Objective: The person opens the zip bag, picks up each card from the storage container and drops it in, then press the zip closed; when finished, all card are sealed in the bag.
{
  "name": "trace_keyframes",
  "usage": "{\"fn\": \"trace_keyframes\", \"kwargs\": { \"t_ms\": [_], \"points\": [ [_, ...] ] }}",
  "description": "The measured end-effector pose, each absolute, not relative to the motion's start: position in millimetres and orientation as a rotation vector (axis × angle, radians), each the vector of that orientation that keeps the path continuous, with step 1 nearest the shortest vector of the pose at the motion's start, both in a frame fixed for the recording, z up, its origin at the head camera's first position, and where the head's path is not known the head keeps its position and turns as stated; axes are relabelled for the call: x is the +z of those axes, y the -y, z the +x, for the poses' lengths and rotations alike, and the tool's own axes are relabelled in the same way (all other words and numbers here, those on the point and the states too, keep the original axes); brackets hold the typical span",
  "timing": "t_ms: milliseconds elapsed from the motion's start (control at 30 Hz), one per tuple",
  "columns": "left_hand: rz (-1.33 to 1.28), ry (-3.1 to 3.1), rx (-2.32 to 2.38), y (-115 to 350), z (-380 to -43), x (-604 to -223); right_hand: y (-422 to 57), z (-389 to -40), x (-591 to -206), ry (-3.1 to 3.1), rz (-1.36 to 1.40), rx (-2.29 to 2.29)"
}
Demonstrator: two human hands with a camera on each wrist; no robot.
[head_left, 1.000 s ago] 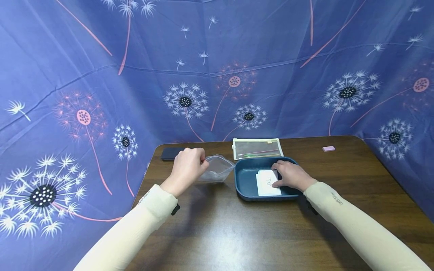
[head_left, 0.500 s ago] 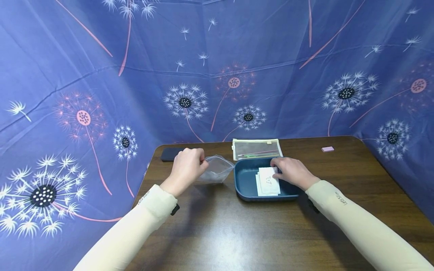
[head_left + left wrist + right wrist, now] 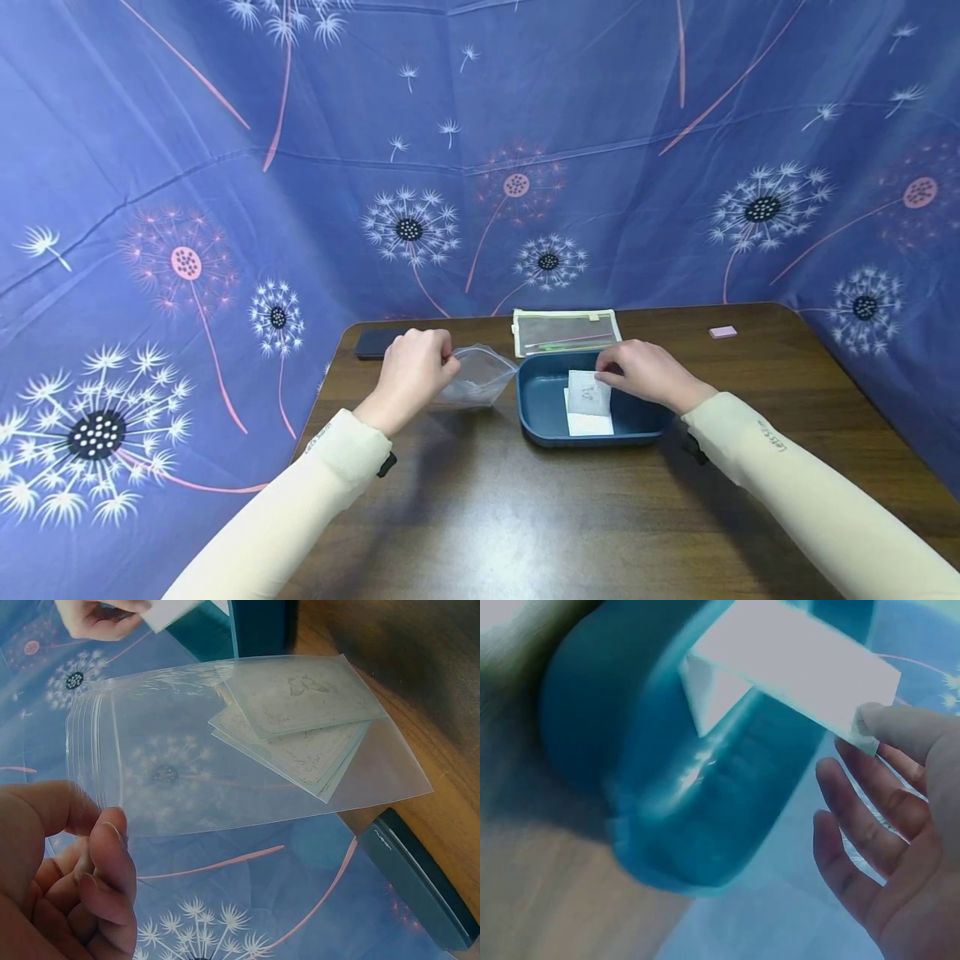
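Observation:
My left hand pinches the top edge of a clear zip bag by its seal strips. Inside the bag several printed cards lie overlapping toward its bottom. Over the blue box, my right hand holds a white card by one end, between thumb and forefinger. A faint drawing shows on that card's face in the head view. Below it, more white card lies in the box, partly covered by the lifted one. The bag's mouth gapes beside the box's left wall.
Behind the box lies a mesh zip pouch with pens in it. A dark case sits at the back left of the table, behind my left hand. At the back right is a small pink block. A patterned blue cloth hangs behind the table.
My right hand has lifted one card off the others in the box, tilting it up and slightly to the left. The left hand and bag have stayed in place.

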State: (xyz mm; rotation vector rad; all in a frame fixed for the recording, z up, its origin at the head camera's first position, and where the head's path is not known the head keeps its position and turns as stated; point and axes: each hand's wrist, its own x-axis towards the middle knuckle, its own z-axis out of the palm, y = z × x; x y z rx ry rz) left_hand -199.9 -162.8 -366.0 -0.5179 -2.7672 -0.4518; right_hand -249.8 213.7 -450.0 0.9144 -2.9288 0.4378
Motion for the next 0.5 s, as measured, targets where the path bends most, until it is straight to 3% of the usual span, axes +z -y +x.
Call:
{"fn": "trace_keyframes", "kwargs": {
  "t_ms": [500],
  "points": [
    [-0.52,2.752,-0.451,161.0,-201.1,-365.3,-182.8,-234.5,-404.8,2.673,0.883,0.575]
  ]
}}
